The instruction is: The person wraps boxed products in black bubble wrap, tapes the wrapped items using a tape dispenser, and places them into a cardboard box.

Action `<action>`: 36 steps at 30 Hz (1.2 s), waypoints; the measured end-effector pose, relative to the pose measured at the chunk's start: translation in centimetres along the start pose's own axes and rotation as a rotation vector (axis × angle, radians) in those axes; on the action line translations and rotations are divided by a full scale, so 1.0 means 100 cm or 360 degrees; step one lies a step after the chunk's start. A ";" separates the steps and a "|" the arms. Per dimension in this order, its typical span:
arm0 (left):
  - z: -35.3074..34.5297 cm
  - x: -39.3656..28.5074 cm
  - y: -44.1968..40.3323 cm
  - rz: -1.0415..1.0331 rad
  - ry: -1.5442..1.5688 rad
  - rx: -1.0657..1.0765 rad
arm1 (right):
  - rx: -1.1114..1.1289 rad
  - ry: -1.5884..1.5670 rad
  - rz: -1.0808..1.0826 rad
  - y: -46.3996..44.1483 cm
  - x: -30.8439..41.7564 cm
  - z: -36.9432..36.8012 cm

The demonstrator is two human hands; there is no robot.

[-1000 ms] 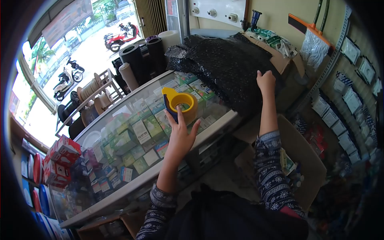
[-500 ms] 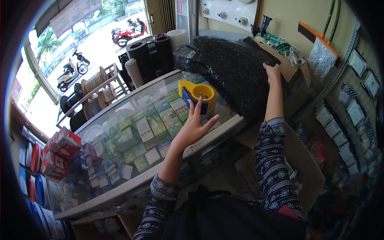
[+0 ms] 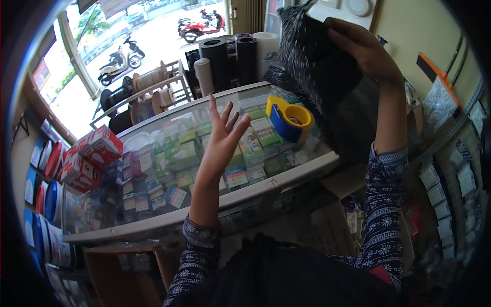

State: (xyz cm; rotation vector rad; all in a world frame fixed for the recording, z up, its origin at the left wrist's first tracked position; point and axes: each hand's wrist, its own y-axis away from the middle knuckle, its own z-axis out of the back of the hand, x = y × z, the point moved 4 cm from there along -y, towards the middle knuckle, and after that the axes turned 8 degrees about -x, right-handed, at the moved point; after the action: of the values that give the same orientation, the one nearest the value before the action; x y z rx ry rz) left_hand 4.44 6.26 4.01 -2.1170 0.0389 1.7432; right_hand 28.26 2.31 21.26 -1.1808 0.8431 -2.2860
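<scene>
My right hand (image 3: pixel 369 51) is raised at the upper right, its fingers closed on black bubble wrap (image 3: pixel 312 61). The wrap hangs bunched below and to the left of the fingers, and its lower part trails onto the counter's right end. Over the glass counter (image 3: pixel 307 169), my left hand (image 3: pixel 223 135) is spread open and holds nothing. A yellow and blue tape dispenser (image 3: pixel 282 123) stands on the glass, to the right of my left hand and apart from it.
Boxed goods fill the counter below the glass. Red boxes (image 3: pixel 94 151) stand at its left end. Beyond it are a rack of cable spools (image 3: pixel 148 82) and upright black rolls (image 3: pixel 215 56). Packets (image 3: pixel 434 192) hang on the right; an open carton (image 3: pixel 128 271) lies below.
My right hand has lifted the black bubble wrap up off the counter. My left hand has moved left, away from the tape dispenser. The view has shifted, and the dispenser appears turned.
</scene>
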 end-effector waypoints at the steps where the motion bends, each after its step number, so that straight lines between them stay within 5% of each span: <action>1: 0.012 -0.003 0.003 0.0013 0.0042 -0.0047 | 0.0106 -0.0076 -0.0016 0.003 0.009 -0.013; 4: 0.040 0.015 0.013 0.0263 0.0098 0.0158 | 0.0366 -0.0627 0.0513 0.008 0.027 -0.044; 9: 0.055 0.031 0.040 0.0363 0.0758 0.0441 | 0.0313 -0.1391 0.0089 -0.002 0.014 -0.090; 13: 0.084 -0.006 0.054 -0.0103 0.0371 -0.0251 | 0.0021 -0.1292 -0.0287 -0.008 -0.021 -0.116; 14: 0.094 -0.011 0.052 -0.0040 0.0261 -0.0585 | -0.0099 -0.1280 -0.0324 -0.005 -0.027 -0.123; 17: 0.107 0.031 0.044 0.0571 0.0989 -0.0275 | -0.0098 -0.1635 -0.0523 -0.003 -0.057 -0.152; 18: 0.115 0.051 0.043 0.0434 0.1126 -0.0214 | -0.0334 -0.1345 -0.0581 -0.001 -0.068 -0.159; 21: 0.117 0.018 0.049 0.0166 0.0545 -0.0290 | -0.0260 -0.0049 -0.0468 0.009 -0.127 -0.181; 23: 0.141 -0.005 0.045 -0.0135 -0.0205 -0.0538 | -0.0321 0.0055 -0.0436 0.026 -0.110 -0.192; 27: 0.198 0.008 0.028 -0.0117 -0.1198 -0.0304 | -0.0249 0.0311 0.0246 0.046 -0.111 -0.216; 31: 0.212 0.051 0.019 0.0056 -0.1906 -0.0391 | 0.0258 0.0763 -0.0167 0.064 -0.124 -0.251; 32: 0.205 0.049 0.023 0.0078 -0.2136 -0.0563 | 0.0482 0.0915 -0.0558 0.069 -0.116 -0.249; 35: 0.174 0.031 0.024 -0.0383 -0.2532 -0.0404 | 0.0133 0.1345 0.0107 0.087 -0.105 -0.257; 36: 0.173 0.038 0.021 -0.0185 -0.2325 -0.0109 | 0.0391 0.1137 0.0030 0.093 -0.100 -0.262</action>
State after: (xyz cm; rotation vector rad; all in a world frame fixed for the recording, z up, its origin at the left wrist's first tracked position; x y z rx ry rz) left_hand -11.46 10.69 -2.67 -0.4376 -0.5162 2.7255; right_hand 12.75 10.09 -2.66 -0.2285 0.7539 -2.7232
